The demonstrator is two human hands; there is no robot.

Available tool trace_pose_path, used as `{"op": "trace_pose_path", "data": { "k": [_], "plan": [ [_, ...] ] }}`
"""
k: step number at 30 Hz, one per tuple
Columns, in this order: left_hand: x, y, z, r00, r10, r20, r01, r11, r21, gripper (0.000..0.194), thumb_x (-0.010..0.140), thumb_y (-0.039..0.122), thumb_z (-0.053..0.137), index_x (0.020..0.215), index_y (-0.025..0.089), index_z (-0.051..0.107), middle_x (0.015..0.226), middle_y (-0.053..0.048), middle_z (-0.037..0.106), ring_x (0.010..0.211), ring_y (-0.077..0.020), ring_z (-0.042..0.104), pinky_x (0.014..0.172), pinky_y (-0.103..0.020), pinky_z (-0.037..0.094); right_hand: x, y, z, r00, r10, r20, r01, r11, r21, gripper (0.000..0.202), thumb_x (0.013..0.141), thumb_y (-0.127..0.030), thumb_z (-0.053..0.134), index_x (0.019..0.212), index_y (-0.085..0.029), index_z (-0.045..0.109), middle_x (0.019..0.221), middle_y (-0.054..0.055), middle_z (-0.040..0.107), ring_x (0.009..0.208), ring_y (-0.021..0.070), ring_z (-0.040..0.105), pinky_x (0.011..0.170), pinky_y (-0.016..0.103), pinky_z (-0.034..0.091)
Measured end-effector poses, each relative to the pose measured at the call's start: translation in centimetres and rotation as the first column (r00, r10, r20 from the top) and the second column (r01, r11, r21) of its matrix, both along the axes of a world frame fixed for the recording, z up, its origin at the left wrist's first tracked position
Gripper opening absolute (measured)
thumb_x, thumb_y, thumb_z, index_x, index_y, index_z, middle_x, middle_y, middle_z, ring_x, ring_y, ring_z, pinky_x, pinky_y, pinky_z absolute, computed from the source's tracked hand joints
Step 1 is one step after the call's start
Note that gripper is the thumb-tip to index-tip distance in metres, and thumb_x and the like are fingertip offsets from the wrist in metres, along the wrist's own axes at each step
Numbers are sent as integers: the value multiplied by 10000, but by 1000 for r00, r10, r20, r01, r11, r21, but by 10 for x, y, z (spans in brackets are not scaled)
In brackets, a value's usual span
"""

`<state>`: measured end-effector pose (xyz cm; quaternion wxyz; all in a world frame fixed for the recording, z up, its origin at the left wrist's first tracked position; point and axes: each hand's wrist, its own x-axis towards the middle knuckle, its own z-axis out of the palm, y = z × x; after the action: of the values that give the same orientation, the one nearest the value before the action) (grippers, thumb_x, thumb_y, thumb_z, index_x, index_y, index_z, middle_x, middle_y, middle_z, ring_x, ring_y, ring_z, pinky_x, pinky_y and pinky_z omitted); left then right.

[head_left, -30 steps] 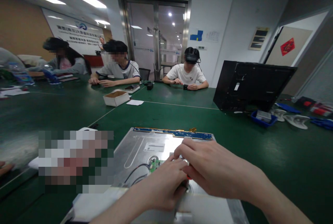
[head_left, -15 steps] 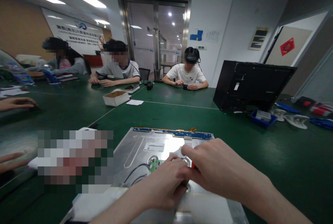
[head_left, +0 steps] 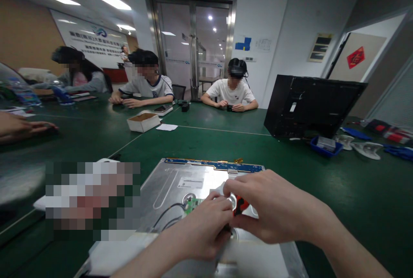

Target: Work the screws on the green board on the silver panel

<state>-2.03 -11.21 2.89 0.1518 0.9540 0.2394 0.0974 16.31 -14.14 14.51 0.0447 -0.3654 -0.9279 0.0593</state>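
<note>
A flat silver metal panel (head_left: 180, 183) lies on the green table in front of me, with a blue circuit strip (head_left: 214, 165) along its far edge and a small green board (head_left: 192, 203) with black wires near its middle. My left hand (head_left: 203, 230) rests curled on the panel beside that board. My right hand (head_left: 274, 207) pinches a small red and black object (head_left: 240, 204) just above the panel, fingertips meeting those of the left hand. What the left fingers press on is hidden.
A black monitor (head_left: 311, 106) stands back-side toward me at the right, a blue tray (head_left: 324, 146) and white parts beside it. A white open box (head_left: 143, 122) sits mid-table. Three people sit at the far side. Another person's hand (head_left: 22, 126) lies at the left edge.
My right hand has lifted and curled back a little, uncovering the red and black object in its fingers. The other person's hand at the left has come into view.
</note>
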Motion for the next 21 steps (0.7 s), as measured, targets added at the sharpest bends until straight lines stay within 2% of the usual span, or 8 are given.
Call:
{"op": "trace_pose_path", "data": {
  "k": [4,7,11,14,17,21],
  "plan": [
    [0,0,0,1000,7,17,-8,1000,17,224,752,115,582,949,216,607,1044,-54,623,1002,-263,550,951,-430,389,-2,0,-6,991,-116,70,109,989,104,153,918,-378,543,922,-228,574,781,22,700,675,205,641,509,283,242],
    [0,0,-1,1000,5,8,-5,1000,10,185,745,105,579,895,207,612,1023,-53,632,989,-262,557,942,-424,390,-3,0,-8,988,-119,94,104,984,148,186,960,-361,471,895,-227,581,742,22,688,620,182,617,499,284,197],
    [0,1,-1,1000,4,12,-4,1000,2,146,756,132,596,882,202,611,982,-57,630,974,-260,558,939,-423,394,-2,0,-4,995,-85,53,80,992,94,72,880,-233,523,944,-223,556,808,17,692,669,177,614,510,281,232],
    [0,0,0,1000,-1,20,1,1000,1,186,764,134,590,932,213,609,975,-53,624,980,-258,553,958,-431,381,1,-1,1,1000,-14,-13,14,1000,23,214,811,-191,559,1021,-220,530,915,19,690,734,175,613,548,276,295],
    [-1,-1,2,1000,-13,11,13,1000,-4,233,755,123,587,965,221,608,992,-55,619,981,-260,553,960,-434,378,3,-1,3,999,19,-30,-19,1000,-16,225,823,-232,585,1040,-222,525,940,15,688,747,172,612,569,275,322],
    [-1,-2,3,1000,-8,7,8,1000,0,291,727,105,582,990,225,603,1003,-55,621,967,-263,558,955,-439,382,1,1,1,993,-102,50,101,994,32,148,884,-349,585,963,-224,571,820,20,704,705,201,644,519,285,268]
  ]
}}
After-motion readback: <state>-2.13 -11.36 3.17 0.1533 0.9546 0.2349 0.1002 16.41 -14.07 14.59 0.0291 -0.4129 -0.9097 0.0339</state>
